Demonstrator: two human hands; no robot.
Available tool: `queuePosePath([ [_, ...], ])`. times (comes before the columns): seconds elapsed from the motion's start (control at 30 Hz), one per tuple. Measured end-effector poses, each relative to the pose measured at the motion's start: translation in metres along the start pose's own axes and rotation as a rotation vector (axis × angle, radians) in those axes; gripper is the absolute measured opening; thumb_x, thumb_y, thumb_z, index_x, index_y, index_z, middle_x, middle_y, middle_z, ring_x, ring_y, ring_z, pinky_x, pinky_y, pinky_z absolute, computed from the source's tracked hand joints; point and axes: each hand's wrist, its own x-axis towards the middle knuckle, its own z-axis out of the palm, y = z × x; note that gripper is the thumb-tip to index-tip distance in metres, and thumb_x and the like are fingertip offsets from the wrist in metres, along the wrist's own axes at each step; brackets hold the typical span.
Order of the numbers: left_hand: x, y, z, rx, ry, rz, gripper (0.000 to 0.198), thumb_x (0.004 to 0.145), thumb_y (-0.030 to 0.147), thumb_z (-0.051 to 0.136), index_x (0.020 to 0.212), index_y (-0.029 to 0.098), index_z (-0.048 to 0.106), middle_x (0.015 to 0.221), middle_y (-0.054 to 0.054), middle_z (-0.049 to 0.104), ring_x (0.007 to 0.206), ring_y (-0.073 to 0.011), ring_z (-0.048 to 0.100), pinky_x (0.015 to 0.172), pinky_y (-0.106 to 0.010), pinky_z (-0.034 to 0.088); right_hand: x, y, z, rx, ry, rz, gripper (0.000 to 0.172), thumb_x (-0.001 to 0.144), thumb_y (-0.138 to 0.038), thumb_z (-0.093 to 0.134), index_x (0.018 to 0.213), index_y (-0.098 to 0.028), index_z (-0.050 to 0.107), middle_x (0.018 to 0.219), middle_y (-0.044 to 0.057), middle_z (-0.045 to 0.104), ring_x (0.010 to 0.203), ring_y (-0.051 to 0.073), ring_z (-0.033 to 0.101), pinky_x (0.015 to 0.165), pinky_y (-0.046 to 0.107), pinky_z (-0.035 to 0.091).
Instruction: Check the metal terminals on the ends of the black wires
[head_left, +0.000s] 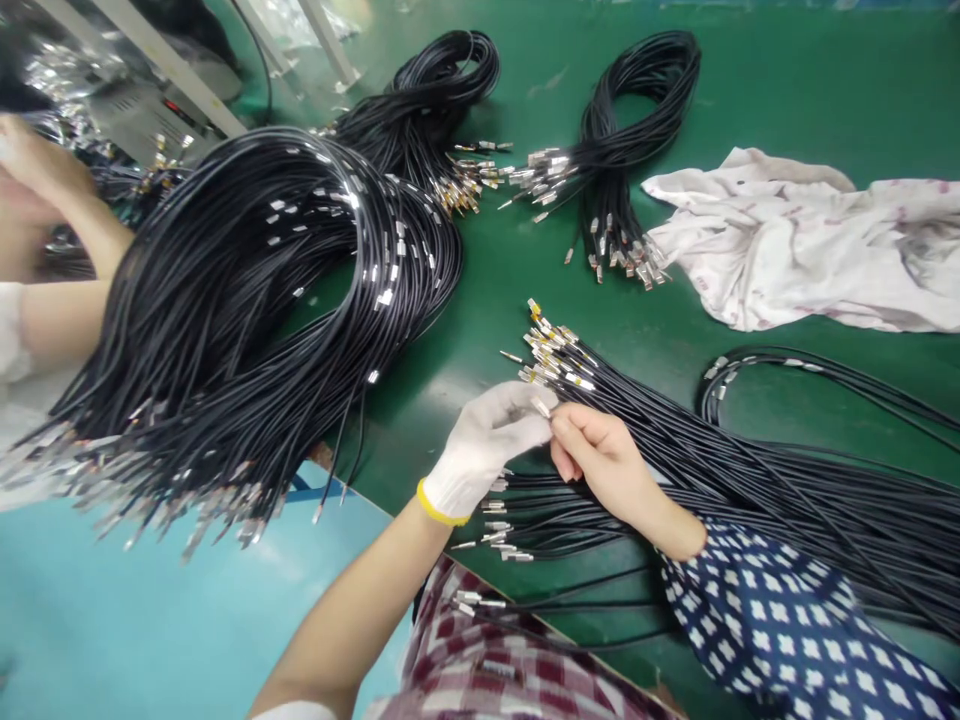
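My left hand [484, 445], in a white knit glove with a yellow cuff, pinches a small metal cable terminal [541, 406]. My bare right hand [600, 455] meets it fingertip to fingertip on the same terminal. Both hands rest over a bundle of thin black cables [750, 470] that fans across the green table [480, 330] from the right. A cluster of metal-tipped ends [551, 355] lies just above my fingers. More terminal ends [499, 525] lie below my left wrist.
A big looped hank of black cables [247, 300] fills the left. Two smaller coils [435, 100] [630, 120] lie at the back. A crumpled white cloth [810, 240] sits at the right. Another person's arm [52, 200] is at the far left.
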Motion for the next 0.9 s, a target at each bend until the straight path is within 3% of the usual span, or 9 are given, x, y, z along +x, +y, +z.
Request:
queuePosePath([
  [0.33,0.002,0.004,0.014,-0.011,0.123,-0.033,0.009,0.074,0.020,0.069,0.078,0.013,0.072,0.065,0.001,0.063,0.059,-0.0072,0.054,0.058,-0.019,0.044,0.001,0.006,0.002,-0.143,0.063,-0.019,0.040,0.102,-0.048,0.051,0.075,-0.020,0.059,0.051,-0.005,0.051,0.047,0.013,0.045,0.051,0.025,0.038],
  [0.6,0.004,0.013,0.015,-0.023,0.113,-0.090,0.017,0.068,0.026,0.071,0.076,0.011,0.071,0.062,-0.001,0.062,0.057,-0.0094,0.053,0.059,-0.023,0.043,0.001,0.012,-0.001,-0.210,0.057,-0.013,0.042,0.102,-0.051,0.049,0.072,-0.022,0.056,0.050,-0.004,0.051,0.047,0.015,0.044,0.051,0.027,0.037],
  [0.9,0.005,0.012,0.013,-0.039,0.022,-0.021,0.020,0.074,0.029,0.062,0.072,0.011,0.068,0.060,-0.001,0.057,0.058,-0.0099,0.049,0.060,-0.024,0.038,0.002,0.020,-0.002,-0.203,0.050,0.021,0.050,0.096,-0.066,0.051,0.080,-0.021,0.062,0.049,-0.004,0.048,0.046,0.016,0.042,0.049,0.028,0.036],
])
